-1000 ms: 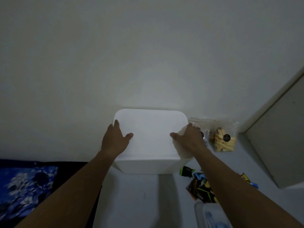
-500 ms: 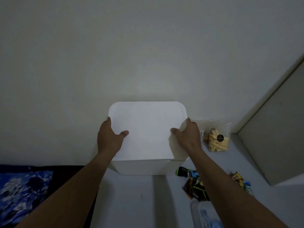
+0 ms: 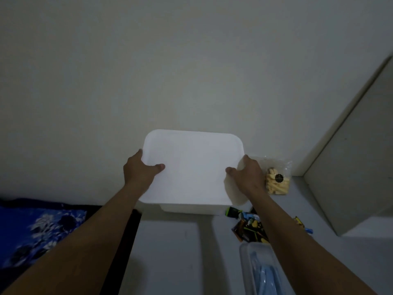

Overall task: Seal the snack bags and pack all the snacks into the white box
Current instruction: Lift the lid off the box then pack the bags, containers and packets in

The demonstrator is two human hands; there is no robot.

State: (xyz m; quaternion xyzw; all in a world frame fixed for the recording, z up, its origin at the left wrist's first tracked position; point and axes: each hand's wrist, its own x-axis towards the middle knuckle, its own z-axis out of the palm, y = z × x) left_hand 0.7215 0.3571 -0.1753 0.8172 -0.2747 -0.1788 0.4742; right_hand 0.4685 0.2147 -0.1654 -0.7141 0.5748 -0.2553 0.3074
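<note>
Head view: both hands, left hand (image 3: 141, 171) and right hand (image 3: 248, 177), grip the lid (image 3: 193, 167) edges. Snacks (image 3: 277, 182) beside the right hand remain unpacked; packing seems unstarted.

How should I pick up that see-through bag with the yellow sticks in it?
Pinch the clear bag by its crinkled empty top, coming from above. It stands upright against the wall, the sticks fill the bottom, and the right hand and white box crowd its left side, so the top is the free, flat part to grab.
</note>
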